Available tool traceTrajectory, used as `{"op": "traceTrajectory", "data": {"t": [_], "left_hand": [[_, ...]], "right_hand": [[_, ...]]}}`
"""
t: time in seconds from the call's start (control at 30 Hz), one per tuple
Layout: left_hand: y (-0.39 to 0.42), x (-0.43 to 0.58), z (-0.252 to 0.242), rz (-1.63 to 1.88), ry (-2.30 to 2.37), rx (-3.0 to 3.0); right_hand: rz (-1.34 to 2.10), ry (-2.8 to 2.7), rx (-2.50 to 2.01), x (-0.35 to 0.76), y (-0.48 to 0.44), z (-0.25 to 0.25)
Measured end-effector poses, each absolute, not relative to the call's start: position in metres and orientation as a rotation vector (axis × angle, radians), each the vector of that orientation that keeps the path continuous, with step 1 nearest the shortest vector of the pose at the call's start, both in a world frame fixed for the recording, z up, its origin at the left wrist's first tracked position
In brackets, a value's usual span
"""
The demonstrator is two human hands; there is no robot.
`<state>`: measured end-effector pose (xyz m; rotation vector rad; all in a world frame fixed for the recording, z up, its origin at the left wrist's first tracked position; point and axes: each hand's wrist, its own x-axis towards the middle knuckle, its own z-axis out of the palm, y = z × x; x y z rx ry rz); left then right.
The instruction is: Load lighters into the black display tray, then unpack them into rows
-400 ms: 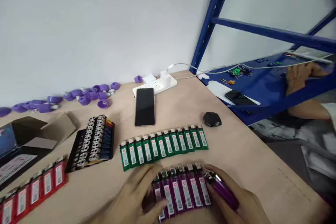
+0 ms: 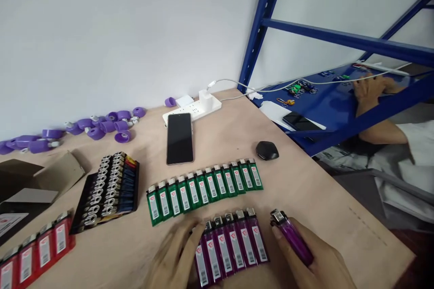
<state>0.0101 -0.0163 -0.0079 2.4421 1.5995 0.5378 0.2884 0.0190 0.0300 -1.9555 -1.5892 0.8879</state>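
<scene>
My right hand (image 2: 317, 257) is shut on a purple disposable lighter (image 2: 292, 239), which has a metal head and is held just right of a row of purple lighters (image 2: 230, 248). These lie side by side on the light wooden table (image 2: 305, 216). My left hand (image 2: 172, 257) rests at the row's left end, its fingers against the nearest lighters. Above the purple row lies a longer row of green lighters (image 2: 203, 192), apart from both hands. The lower ends of the purple lighters near my left hand are partly cut off by the frame.
Red lighters (image 2: 37, 257) lie at the lower left, beside a black tray of lighters (image 2: 108, 189) and a cardboard box (image 2: 44, 176). Farther back are a phone (image 2: 179, 138), a power strip (image 2: 190, 113), a black oval object (image 2: 267, 150) and purple parts (image 2: 96, 128). A co-worker's hand (image 2: 371, 90) is on a blue shelf.
My right hand has moved right with the purple lighter, opening a gap from the row. My left hand has drawn left to the row's end. The whole view has shifted slightly.
</scene>
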Motion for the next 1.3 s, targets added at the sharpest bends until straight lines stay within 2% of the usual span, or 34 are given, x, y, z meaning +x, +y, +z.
{"op": "traceTrajectory", "data": {"t": [0.1, 0.27, 0.8, 1.13, 1.3], "left_hand": [[-0.015, 0.009, -0.006, 0.545, 1.607, 2.464], [-0.014, 0.007, -0.006, 0.506, 1.554, 2.545], [-0.014, 0.004, -0.009, 0.360, 1.561, 2.766], [-0.013, 0.003, -0.014, 0.505, 1.555, 2.619], [-0.011, 0.004, -0.011, 0.534, 1.541, 2.606]], "right_hand": [[0.795, -1.558, -1.951, 0.284, 0.018, 0.033], [0.865, -1.493, -1.931, 0.279, 0.015, 0.038], [0.819, -1.730, -1.916, 0.271, 0.029, 0.035], [0.667, -1.840, -1.927, 0.289, 0.023, 0.023], [0.741, -1.752, -1.939, 0.285, 0.017, 0.028]]}}
